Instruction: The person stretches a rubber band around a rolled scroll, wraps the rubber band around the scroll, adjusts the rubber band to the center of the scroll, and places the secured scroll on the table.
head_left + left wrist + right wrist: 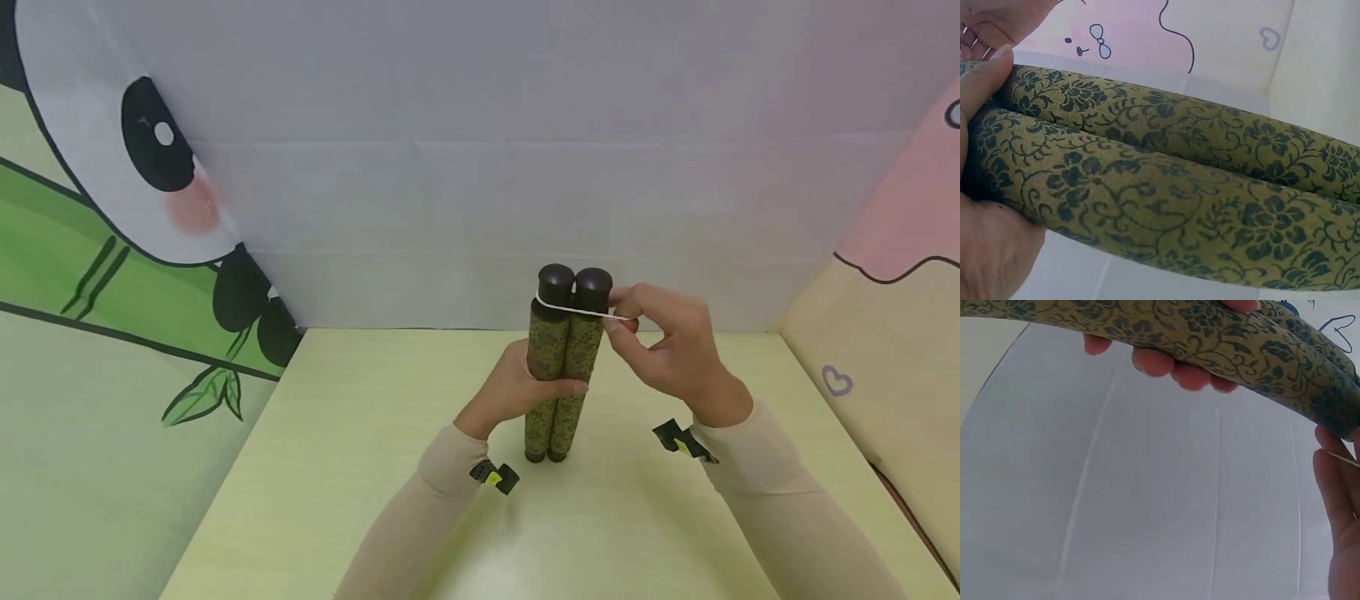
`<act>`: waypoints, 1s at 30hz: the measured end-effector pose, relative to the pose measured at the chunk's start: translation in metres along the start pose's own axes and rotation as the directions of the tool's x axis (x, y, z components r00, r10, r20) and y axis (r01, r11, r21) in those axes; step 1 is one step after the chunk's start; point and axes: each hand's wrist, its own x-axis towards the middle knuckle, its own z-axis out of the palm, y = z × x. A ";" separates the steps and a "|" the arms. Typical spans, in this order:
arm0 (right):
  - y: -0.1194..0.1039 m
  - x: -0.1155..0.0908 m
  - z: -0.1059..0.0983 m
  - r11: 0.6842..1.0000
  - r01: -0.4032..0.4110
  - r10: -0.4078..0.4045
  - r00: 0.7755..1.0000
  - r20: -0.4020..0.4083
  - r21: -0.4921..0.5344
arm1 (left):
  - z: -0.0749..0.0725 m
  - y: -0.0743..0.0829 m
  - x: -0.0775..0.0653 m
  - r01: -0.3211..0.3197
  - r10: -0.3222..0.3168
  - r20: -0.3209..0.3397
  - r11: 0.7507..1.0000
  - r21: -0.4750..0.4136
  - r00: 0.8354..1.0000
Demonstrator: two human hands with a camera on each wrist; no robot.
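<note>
A scroll [547,340] in green-gold floral brocade stands nearly upright, its two rolls side by side with dark knobs at the top. My left hand [513,387] grips both rolls around the middle, thumb across the front. A thin white cord [577,312] runs across the rolls just below the knobs. My right hand [671,337] pinches that cord between thumb and fingers at the right of the top. In the left wrist view the brocade [1166,181] fills the middle. Left fingertips [1154,362] curl under the roll in the right wrist view.
A pale yellow table [322,467] lies under the hands. Behind it hangs a plain white sheet [420,192]. Painted cartoon cloths stand on both sides, a green one [90,417] at left and a pink and cream one [892,350] at right.
</note>
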 end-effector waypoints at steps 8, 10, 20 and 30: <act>0.000 0.013 -0.012 0.998 0.019 -0.003 0.964 -0.265 0.059 | -0.004 0.006 0.006 0.064 -0.065 -0.049 0.998 -0.007 0.997; 0.004 0.012 -0.013 0.992 -0.017 0.058 0.938 -0.342 0.124 | -0.004 0.012 0.006 0.071 -0.071 -0.045 0.998 -0.001 0.997; 0.032 -0.008 -0.019 0.803 -0.080 0.446 0.739 -0.505 0.591 | -0.004 0.014 0.011 0.069 -0.071 -0.059 0.997 -0.031 0.996; 0.054 -0.011 -0.032 0.476 0.103 0.690 0.571 -0.444 0.873 | -0.004 0.012 0.023 0.074 -0.076 -0.083 0.997 -0.028 0.994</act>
